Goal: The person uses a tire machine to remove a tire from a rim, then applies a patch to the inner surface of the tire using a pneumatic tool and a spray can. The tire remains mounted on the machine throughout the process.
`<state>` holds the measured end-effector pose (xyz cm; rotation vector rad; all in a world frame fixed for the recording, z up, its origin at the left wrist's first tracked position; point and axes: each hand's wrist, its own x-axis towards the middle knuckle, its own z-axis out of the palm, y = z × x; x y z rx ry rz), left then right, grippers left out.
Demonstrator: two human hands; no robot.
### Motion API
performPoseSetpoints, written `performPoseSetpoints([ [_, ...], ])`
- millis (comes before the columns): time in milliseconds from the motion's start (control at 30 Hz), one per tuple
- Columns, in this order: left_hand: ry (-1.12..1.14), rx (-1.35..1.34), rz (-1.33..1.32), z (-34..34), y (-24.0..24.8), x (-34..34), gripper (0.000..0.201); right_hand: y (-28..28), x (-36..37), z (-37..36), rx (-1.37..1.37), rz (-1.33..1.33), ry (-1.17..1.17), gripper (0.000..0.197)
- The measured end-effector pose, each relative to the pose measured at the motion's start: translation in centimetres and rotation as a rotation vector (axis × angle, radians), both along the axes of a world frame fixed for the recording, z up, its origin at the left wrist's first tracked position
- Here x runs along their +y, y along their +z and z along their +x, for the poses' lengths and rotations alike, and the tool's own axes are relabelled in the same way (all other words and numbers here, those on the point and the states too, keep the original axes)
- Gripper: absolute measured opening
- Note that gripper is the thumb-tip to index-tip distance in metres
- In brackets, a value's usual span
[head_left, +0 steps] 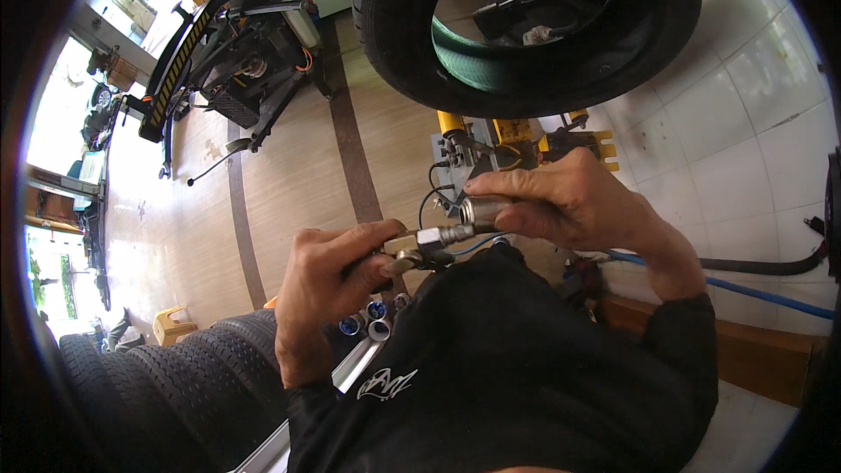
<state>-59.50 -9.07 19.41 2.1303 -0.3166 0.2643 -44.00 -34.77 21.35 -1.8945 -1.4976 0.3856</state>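
The left hand (326, 273) pinches a brass-coloured fitting (399, 246) between thumb and fingers. The right hand (574, 206), just beside it, is closed around a metal cylinder (484, 209), with its index finger along the top and its thumb below. Between the hands, a silver hex nut (430, 239) and a ribbed metal stem (456, 233) reach from the fitting toward the right thumb; whether stem and cylinder are joined is hidden by the fingers.

For a good hold, the left hand would best keep the fitting steady and level, while the right keeps its grip in line with the stem, so that neither part tilts or strains the ribbed end. Fingertips are safest kept off the place where the metal parts meet, and an even, light pressure should suffice on such smooth metal.

A black shirt (517, 368) lies close under the hands. Ahead of the right hand, a yellow-armed machine (512, 130) stands beneath a large black tyre (390, 44). To the right of the hands run a blue hose (771, 297) and a black hose (762, 267). Behind and left of the left hand sits a row of tyres (197, 372), with a yellow stool (173, 325) beyond.
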Motion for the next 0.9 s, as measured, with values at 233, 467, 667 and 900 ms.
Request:
performPoseSetpoints([
  [233,-0.027,0.053,0.086,-0.2,1.5,-0.7,0.021,0.8,-1.9,-0.7,-0.067,0.110,-0.041,0.050],
  [467,-0.033,0.049,0.180,-0.8,2.2,-0.9,0.022,0.9,-2.0,-2.4,-0.230,0.120,-0.043,0.051],
  [667,-0.041,-0.059,0.292,-1.5,2.2,0.3,0.021,2.0,0.3,-2.3,-0.317,0.096,0.121,0.051],
  [900,-0.144,-0.123,0.365,-1.7,1.4,0.6,0.023,2.8,1.4,-2.1,-0.392,-0.068,0.223,0.036],
])
